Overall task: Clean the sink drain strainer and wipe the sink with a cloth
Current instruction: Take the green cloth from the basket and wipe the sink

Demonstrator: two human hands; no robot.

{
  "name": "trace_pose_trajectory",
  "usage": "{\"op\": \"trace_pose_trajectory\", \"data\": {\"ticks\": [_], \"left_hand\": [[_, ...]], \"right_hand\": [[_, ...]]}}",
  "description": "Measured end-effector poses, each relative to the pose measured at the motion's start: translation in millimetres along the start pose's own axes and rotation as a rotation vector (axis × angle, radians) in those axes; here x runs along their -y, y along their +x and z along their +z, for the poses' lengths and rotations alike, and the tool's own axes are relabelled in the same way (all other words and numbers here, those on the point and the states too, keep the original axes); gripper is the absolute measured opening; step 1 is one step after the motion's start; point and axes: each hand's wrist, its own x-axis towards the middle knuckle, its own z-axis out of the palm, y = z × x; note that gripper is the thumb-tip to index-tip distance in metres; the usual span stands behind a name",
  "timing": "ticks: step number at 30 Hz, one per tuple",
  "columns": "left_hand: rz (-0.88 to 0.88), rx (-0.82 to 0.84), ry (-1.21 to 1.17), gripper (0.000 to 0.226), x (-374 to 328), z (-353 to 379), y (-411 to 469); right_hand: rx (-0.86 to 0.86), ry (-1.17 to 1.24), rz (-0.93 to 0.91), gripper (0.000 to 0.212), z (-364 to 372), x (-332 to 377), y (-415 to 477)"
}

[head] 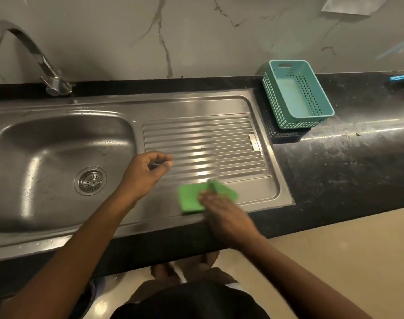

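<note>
Blurring right hand [219, 210] half-hides green cloth [196, 199]; fingertips indistinct.

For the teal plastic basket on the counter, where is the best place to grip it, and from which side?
Grip the teal perforated plastic basket by the cut-out handle slot in its far short wall, coming from above. It sits tilted on a dark basket, so the raised rim is open to the fingers.

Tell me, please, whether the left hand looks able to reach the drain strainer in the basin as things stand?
Probably yes: the left hand hovers empty at the basin's right edge, and nothing lies between it and the drain strainer. The right hand presses the green cloth elsewhere.
</note>
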Motion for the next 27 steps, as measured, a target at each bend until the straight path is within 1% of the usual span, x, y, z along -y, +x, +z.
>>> {"op": "trace_pose_trajectory", "data": {"ticks": [2,3,4,6,8,9,10,12,15,18,21,24,25,26,27], "left_hand": [[0.001,-0.007,0.004,0.03,2.7,-2.8,-0.2],[-0.003,-0.013,0.005,0.03,4.6,-4.4,-0.5],[-0.006,-0.018,0.006,0.03,6.3,-6.1,-0.7],[-0.008,-0.021,0.012,0.029,8.4,-8.3,-0.4],[-0.011,-0.023,0.005,0.028,10.6,-8.6,-0.9],[-0.011,-0.025,0.0,0.028,11.1,-8.4,-1.5],[-0.011,-0.026,-0.004,0.029,10.8,-7.8,-2.0],[-0.009,-0.026,-0.01,0.029,8.6,-5.7,-2.5],[-0.005,-0.049,-0.033,0.027,2.7,-1.8,0.0],[0.001,-0.059,-0.032,0.023,-1.4,-0.1,5.3],[-0.007,-0.026,-0.01,0.014,-2.4,3.6,8.5],[-0.01,-0.008,-0.007,0.013,-5.0,13.4,11.3],[-0.009,-0.009,-0.007,0.013,-6.8,15.7,12.4],[-0.007,-0.008,-0.006,0.012,-8.4,17.0,13.5],[-0.003,-0.004,-0.008,0.011,-9.7,17.2,14.7]], "right_hand": [[-0.133,0.015,0.299,0.048,-33.1,-57.2,-16.5],[-0.159,0.016,0.423,0.048,-47.5,-77.9,-22.4],[-0.161,-0.005,0.487,0.05,-56.0,-89.5,-23.8],[-0.162,-0.031,0.534,0.051,-50.2,-87.5,-13.9],[-0.226,0.019,0.634,0.05,-33.4,-60.8,1.5],[-0.258,0.041,0.639,0.049,-24.7,-43.2,10.1],[-0.272,0.061,0.611,0.049,-16.4,-23.6,17.5],[-0.22,0.081,0.477,0.05,5.0,20.9,31.2],[-0.108,0.057,0.247,0.065,36.0,90.0,51.4],[-0.04,-0.013,0.105,0.068,51.4,120.0,70.4],[0.039,-0.05,-0.075,0.064,46.6,108.4,81.7],[0.077,-0.101,-0.278,0.058,27.1,64.3,80.2],[0.068,-0.114,-0.289,0.056,19.6,46.2,76.1],[0.036,-0.116,-0.247,0.055,10.8,27.0,69.5],[-0.02,-0.109,-0.148,0.053,1.0,5.9,60.5]]}}
